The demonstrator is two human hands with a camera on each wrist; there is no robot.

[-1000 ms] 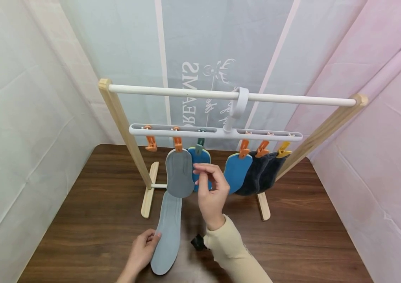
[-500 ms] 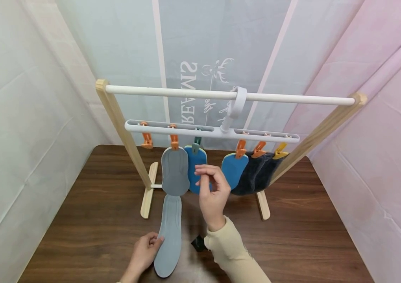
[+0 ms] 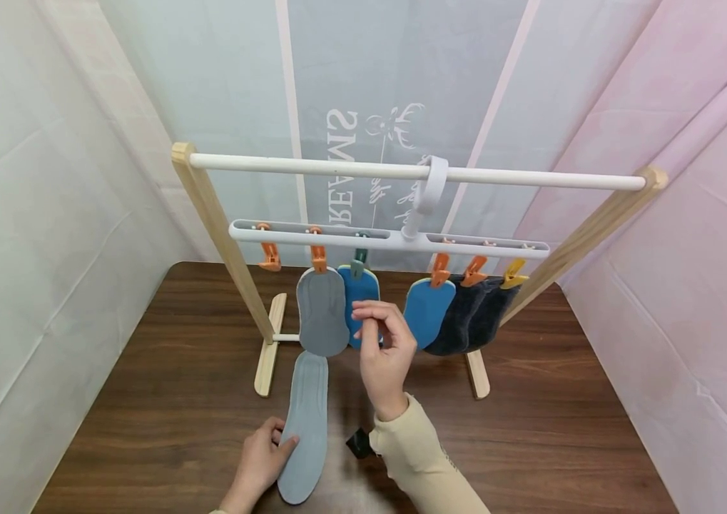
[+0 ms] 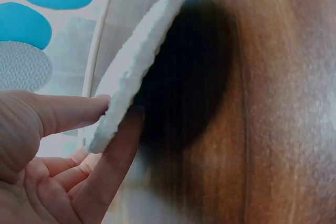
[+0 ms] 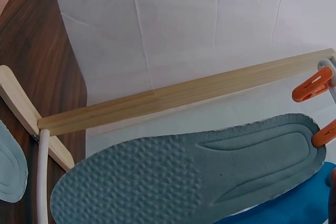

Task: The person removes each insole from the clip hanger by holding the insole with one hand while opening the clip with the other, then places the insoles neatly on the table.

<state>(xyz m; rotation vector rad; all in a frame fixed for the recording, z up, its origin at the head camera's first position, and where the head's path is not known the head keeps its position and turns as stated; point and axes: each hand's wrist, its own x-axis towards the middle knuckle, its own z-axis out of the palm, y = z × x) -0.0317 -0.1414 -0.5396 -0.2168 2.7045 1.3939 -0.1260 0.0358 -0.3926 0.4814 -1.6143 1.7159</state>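
While the left hand (image 3: 260, 457), lower left, edge-pinches an insole (image 3: 305, 428), likely leaving its length clear, the right hand (image 3: 389, 353) curls loosely, empty.

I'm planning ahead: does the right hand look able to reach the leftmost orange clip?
Probably yes: the right hand appears empty and the leftmost orange clip bare, though the clipped gray insole hangs between them in the head view.
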